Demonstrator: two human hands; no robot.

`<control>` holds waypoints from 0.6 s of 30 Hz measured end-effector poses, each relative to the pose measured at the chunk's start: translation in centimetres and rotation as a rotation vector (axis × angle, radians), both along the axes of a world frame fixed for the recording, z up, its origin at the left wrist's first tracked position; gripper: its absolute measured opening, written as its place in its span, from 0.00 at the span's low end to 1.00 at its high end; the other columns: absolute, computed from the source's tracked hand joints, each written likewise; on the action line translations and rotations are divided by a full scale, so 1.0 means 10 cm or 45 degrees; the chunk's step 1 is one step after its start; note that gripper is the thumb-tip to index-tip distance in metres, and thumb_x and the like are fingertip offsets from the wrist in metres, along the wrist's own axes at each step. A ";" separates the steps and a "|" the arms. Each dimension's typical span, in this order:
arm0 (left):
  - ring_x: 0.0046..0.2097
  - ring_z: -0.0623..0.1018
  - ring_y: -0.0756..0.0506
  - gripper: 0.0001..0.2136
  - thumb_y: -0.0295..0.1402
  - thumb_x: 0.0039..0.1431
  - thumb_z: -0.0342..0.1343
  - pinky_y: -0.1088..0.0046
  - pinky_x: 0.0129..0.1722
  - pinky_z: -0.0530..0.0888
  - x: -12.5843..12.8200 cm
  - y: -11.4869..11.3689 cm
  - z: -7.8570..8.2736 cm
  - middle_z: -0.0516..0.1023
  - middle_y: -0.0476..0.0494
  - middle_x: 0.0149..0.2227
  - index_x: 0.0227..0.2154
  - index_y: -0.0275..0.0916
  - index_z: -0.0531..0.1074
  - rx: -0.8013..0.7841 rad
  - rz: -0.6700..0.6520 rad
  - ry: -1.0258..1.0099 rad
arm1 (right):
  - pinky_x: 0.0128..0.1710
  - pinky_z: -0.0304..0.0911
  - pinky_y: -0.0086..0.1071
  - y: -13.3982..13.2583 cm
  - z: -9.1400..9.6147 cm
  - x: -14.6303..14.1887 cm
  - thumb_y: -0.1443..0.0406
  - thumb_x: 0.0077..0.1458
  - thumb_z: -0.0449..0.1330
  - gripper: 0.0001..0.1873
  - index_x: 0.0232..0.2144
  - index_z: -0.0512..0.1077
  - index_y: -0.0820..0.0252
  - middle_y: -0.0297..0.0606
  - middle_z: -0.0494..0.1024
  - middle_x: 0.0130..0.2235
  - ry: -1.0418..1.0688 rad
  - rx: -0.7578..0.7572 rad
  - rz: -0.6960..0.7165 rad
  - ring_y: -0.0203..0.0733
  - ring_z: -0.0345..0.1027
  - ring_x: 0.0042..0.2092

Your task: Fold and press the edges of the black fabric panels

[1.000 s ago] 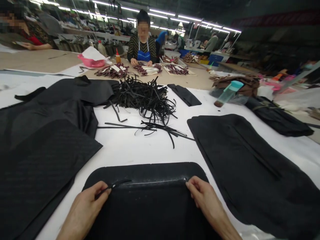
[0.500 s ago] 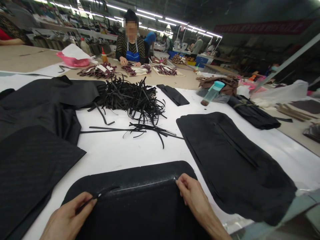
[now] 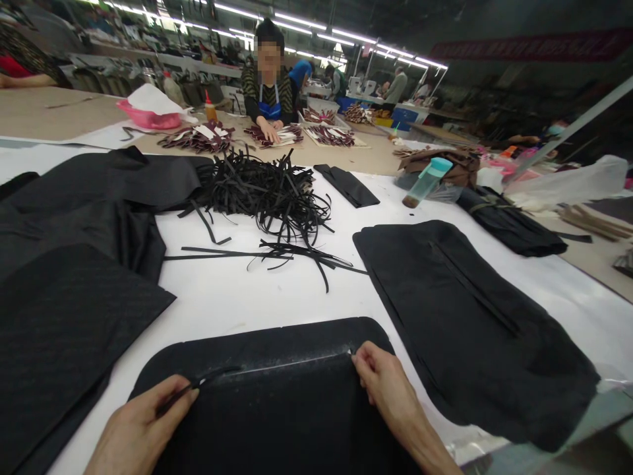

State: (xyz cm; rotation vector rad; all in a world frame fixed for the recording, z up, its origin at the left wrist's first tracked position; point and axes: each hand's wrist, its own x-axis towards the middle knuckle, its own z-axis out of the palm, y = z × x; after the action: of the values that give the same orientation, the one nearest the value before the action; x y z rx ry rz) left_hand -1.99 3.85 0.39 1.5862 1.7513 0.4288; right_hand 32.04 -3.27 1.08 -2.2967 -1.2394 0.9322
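A black panel (image 3: 277,422) with rounded corners lies in front of me, a thin white line (image 3: 291,363) running across its upper part between whitish smudges. At the line's left end, my left hand (image 3: 146,422) pinches a narrow black strip (image 3: 222,371) between thumb and fingers; the strip's free end lies on the panel. The fingers of my right hand (image 3: 386,382) are closed against the panel at the line's right end, beside a small white spot. Whatever is between those fingertips is hidden.
Black fabric pieces (image 3: 74,290) spread at left. Behind the panel sits a tangled heap of black strips (image 3: 262,191). Stacked black panels (image 3: 469,323) lie at right, below a bottle with a turquoise lid (image 3: 429,181). Across the table, a co-worker (image 3: 270,92) handles maroon and white pieces (image 3: 277,135).
Both hands keep their grip at the two ends of the white line. The whole view has shifted slightly. The co-worker's hands have moved closer together over the pieces.
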 end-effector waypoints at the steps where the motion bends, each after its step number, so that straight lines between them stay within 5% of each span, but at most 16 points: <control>1: 0.25 0.74 0.46 0.18 0.54 0.44 0.53 0.77 0.24 0.69 0.00 0.00 0.01 0.74 0.53 0.21 0.23 0.43 0.72 -0.032 -0.022 -0.012 | 0.16 0.49 0.24 0.00 0.00 0.00 0.60 0.56 0.47 0.12 0.22 0.58 0.55 0.25 0.62 0.18 -0.007 0.001 0.000 0.31 0.58 0.18; 10: 0.26 0.70 0.47 0.15 0.47 0.50 0.49 0.77 0.25 0.65 0.06 -0.01 0.10 0.69 0.53 0.20 0.21 0.41 0.68 -0.115 -0.075 -0.034 | 0.17 0.48 0.25 -0.02 -0.01 -0.01 0.57 0.55 0.45 0.13 0.22 0.56 0.55 0.26 0.62 0.17 -0.044 -0.038 0.023 0.33 0.57 0.18; 18: 0.27 0.69 0.48 0.10 0.36 0.50 0.47 0.76 0.25 0.60 0.13 -0.03 0.17 0.67 0.52 0.20 0.19 0.40 0.66 -0.081 -0.013 0.069 | 0.19 0.54 0.28 -0.07 -0.30 0.17 0.49 0.51 0.48 0.16 0.26 0.60 0.54 0.27 0.62 0.20 0.125 -0.048 0.037 0.36 0.58 0.20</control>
State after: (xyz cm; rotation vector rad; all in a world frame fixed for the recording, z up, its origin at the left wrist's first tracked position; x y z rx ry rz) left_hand -0.71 3.60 2.13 1.5746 1.7789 0.3240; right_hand 33.77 -3.94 -1.93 -2.2383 -1.2272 1.0739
